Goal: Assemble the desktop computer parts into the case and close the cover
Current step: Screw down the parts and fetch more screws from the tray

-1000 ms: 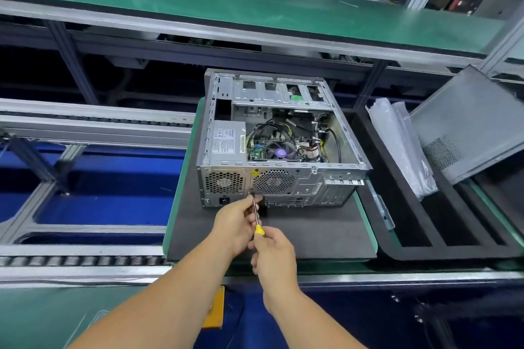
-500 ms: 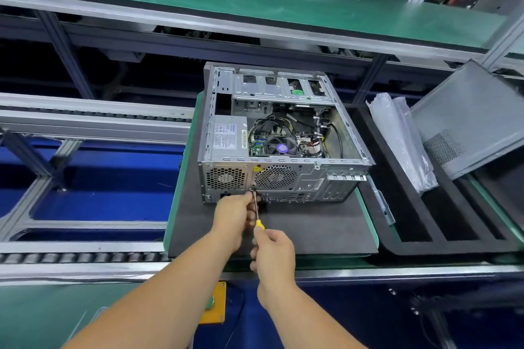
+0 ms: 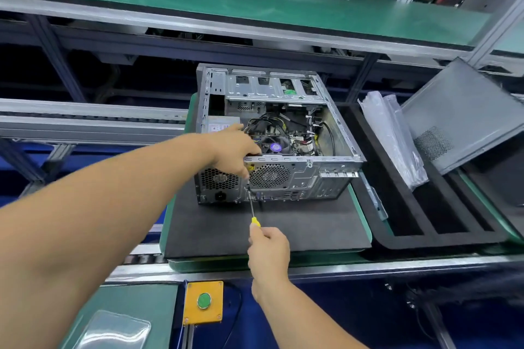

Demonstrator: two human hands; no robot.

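Case [image 3: 272, 133] lies on its side on the black mat [image 3: 283, 224], open face up, rear panel toward the person. Cover [image 3: 465, 113] leans in the foam tray [image 3: 425, 238], at about 3 o'clock from the case, well apart; not yet fitted.

Change since a second ago: left hand [image 3: 232, 150] has left its spot low beside the driver shaft and gone up to the case's top rear rim, at 12 o'clock from the screw point. Fingers now curl over the rim, thumb side toward the power supply; seems to be bracing the case.

Right hand [image 3: 269, 252] unchanged in role: fingers wrapped round the screwdriver [image 3: 252, 207] handle, tip still set on the rear panel between the two fan grilles.

Reading: screw probably started and no longer needs guiding; driving it home now. Cover step remains.
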